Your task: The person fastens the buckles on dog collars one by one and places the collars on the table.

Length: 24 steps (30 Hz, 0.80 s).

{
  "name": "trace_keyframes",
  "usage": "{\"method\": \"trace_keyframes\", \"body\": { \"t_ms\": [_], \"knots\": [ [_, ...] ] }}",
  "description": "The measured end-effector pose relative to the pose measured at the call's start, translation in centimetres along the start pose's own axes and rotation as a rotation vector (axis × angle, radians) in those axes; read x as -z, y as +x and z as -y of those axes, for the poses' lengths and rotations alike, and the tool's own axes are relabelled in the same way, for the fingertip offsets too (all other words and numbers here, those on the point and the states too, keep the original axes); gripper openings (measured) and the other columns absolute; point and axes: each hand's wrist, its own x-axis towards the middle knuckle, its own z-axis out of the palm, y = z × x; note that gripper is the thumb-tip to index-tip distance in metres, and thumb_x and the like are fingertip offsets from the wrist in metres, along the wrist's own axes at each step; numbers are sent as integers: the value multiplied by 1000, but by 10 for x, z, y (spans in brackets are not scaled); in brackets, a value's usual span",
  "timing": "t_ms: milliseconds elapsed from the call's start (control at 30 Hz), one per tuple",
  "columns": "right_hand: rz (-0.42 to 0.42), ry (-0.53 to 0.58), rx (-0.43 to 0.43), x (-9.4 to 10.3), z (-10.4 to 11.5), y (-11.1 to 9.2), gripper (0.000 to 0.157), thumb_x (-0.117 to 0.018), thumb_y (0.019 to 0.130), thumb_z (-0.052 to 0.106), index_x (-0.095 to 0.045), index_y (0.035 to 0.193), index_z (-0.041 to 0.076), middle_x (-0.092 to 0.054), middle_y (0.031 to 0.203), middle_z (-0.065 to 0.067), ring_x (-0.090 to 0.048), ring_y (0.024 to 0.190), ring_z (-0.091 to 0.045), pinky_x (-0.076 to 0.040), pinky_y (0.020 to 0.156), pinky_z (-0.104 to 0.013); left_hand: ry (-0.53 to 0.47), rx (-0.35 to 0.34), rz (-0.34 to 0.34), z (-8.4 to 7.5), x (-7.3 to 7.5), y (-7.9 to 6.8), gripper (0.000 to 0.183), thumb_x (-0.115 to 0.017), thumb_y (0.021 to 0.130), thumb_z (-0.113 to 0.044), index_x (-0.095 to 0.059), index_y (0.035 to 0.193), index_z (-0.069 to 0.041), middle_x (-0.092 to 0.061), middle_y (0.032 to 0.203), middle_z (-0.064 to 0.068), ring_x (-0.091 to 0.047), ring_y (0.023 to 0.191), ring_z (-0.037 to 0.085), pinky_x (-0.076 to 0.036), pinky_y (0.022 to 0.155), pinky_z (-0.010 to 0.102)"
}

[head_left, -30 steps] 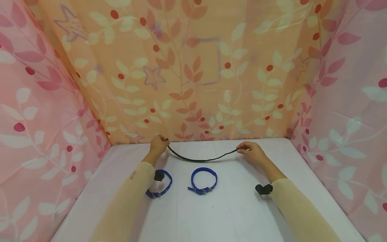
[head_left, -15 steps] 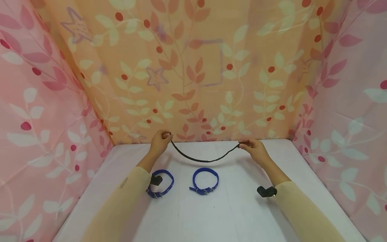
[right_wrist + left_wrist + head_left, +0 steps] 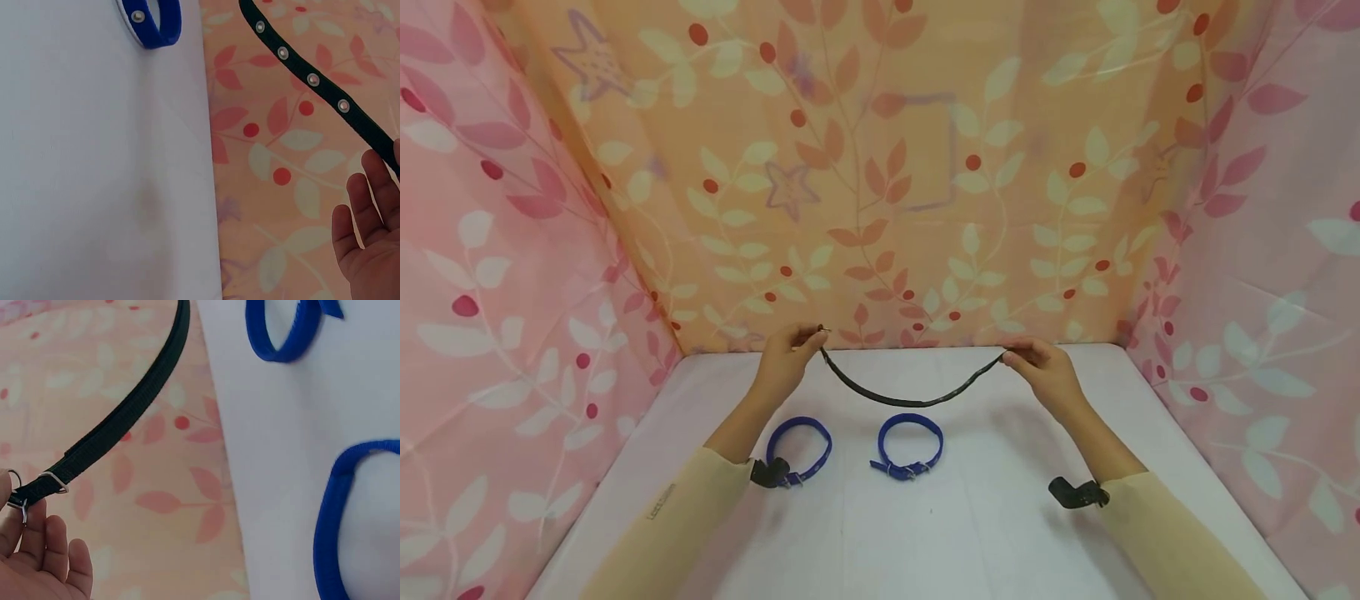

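A dark green collar (image 3: 913,404) hangs in a sagging curve between my two hands, above the far part of the table. Its buckle end, with metal rings (image 3: 55,481), is pinched by my left hand (image 3: 781,364) at the table's back left. The opposite end, dotted with metal eyelets (image 3: 313,80), is pinched by my right hand (image 3: 1051,377); the tip is hidden by the fingers. Nearer on the table lie two blue collars, each buckled into a loop: the left blue collar (image 3: 830,448), partly behind my left wrist's camera, and the middle blue collar (image 3: 941,446).
White cloth covers the table (image 3: 970,517). A patterned orange curtain (image 3: 917,250) stands right behind its back edge, and pink curtains (image 3: 1247,317) close both sides. Black cameras (image 3: 1075,492) are strapped to both wrists.
Both hands have come nearer and slightly apart, keeping hold of the green collar, which sags in a deeper curve than at first. The left forearm has moved left, uncovering more of the left blue collar.
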Motion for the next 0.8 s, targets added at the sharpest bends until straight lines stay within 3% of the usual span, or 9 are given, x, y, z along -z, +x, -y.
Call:
{"method": "trace_keyframes", "body": {
  "t_ms": [200,400,567,800],
  "knots": [
    [-73,36,38,-4,27,-15,26,-72,96,9,-68,119,-2,-71,106,10,-67,96,-2,-54,86,-14,-12,-95,-15,-24,4,-23,30,-67,100,-34,-71,120,-11,-71,117,6,-63,109,21,-53,89,31],
    [-160,25,149,-8,56,-29,22,-68,95,-5,-66,116,-11,-71,102,-3,-65,93,-1,-53,84,-13,-85,-110,-23,-38,6,-46,26,-69,99,-28,-71,119,-11,-71,117,7,-65,107,19,-53,88,21],
    [-195,115,258,-10,66,-37,24,-64,92,-16,-62,116,-18,-70,101,-2,-65,93,-5,-52,87,-14,-85,-76,-23,-45,5,-64,27,-71,99,-25,-70,122,-11,-71,119,5,-66,106,22,-53,88,20],
    [-219,216,323,-14,75,-46,26,-61,92,-16,-62,119,-16,-71,101,-2,-64,95,-12,-50,89,-19,-56,-142,-33,-53,-3,-81,23,-72,97,-24,-72,118,-14,-74,111,-1,-63,106,14,-51,91,24]
  ]
}}
